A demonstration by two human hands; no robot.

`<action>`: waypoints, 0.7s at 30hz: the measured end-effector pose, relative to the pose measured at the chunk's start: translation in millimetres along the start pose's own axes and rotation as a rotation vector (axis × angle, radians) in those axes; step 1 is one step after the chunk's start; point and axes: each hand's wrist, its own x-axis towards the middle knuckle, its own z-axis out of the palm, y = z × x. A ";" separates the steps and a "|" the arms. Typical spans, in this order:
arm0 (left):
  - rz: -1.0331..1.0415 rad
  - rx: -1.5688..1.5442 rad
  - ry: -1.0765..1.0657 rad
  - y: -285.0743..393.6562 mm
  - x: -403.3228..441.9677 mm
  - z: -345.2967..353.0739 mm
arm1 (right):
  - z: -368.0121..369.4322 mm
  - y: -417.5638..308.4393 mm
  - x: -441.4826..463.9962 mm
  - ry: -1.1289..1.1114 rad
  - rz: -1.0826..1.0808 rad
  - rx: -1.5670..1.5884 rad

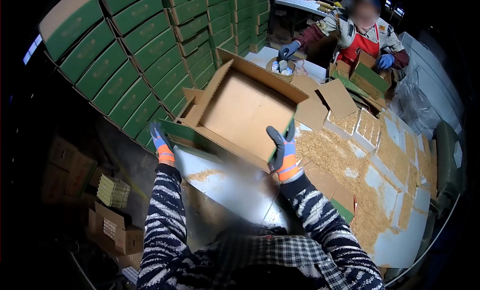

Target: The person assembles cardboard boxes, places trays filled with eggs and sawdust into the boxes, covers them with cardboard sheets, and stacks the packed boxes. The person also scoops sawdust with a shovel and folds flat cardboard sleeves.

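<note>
An open cardboard box (250,110), brown inside with green outer panels, is held tilted in front of me over the table. My right hand (283,151), in a grey and orange glove, grips its near right edge, thumb and fingers on either side of the wall. My left hand (162,144), gloved alike, is at the left end of a green panel (190,139) below the box's left side. Its fingers are partly hidden there, and it appears to hold that end. Whether this panel belongs to the same box or a second one is unclear.
Stacked green boxes (132,55) form a wall at left. Sawdust-like material (325,150) and white foam blocks (367,130) cover the table. Across it, a co-worker in a red apron (357,44) handles another box (367,75). Egg trays (113,191) and a carton (127,237) are lower left.
</note>
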 end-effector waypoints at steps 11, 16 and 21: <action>-0.436 -0.091 -0.241 -67.1 9.4 -64.8 | 82.3 99.7 78.3 -0.429 0.751 0.028; -0.537 0.116 -0.170 -25.9 -160.9 -33.3 | -117.5 77.8 -22.5 -0.016 -0.240 -1.009; -0.307 0.321 -1.580 54.1 -352.2 80.0 | -253.7 85.2 -235.9 0.028 0.388 -1.693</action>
